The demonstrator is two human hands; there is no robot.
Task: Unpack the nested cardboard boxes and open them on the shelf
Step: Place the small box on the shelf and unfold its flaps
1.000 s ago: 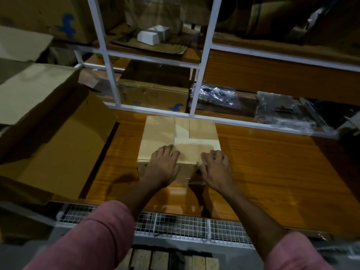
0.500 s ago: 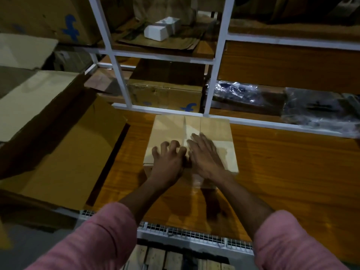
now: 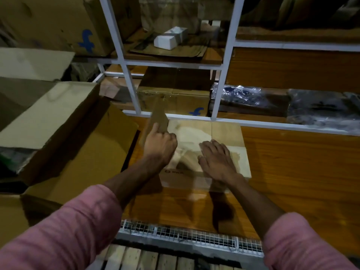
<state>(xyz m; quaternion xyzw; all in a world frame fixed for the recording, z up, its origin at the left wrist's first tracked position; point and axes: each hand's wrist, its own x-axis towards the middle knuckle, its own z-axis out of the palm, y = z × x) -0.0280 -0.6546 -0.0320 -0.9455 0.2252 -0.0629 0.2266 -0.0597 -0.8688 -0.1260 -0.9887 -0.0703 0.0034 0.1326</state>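
Cardboard box [image 3: 226, 131] sits on the wooden shelf [image 3: 292, 172], its long axis running away from the person toward the white rack frame [image 3: 222, 78]. Left hand [image 3: 160, 147] pinches the raised left flap [image 3: 158, 115], lifted nearly upright. Right hand [image 3: 216, 159] lies flat, fingers straight, pressing the right flap down.

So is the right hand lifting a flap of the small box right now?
No, the right hand lies flat on the small box; the left hand lifts the flap.

The one camera sits on my head, looking forward and down, close over my fingers [image 3: 214, 147] on the shelf [image 3: 292, 172], racks beyond my fingertips.
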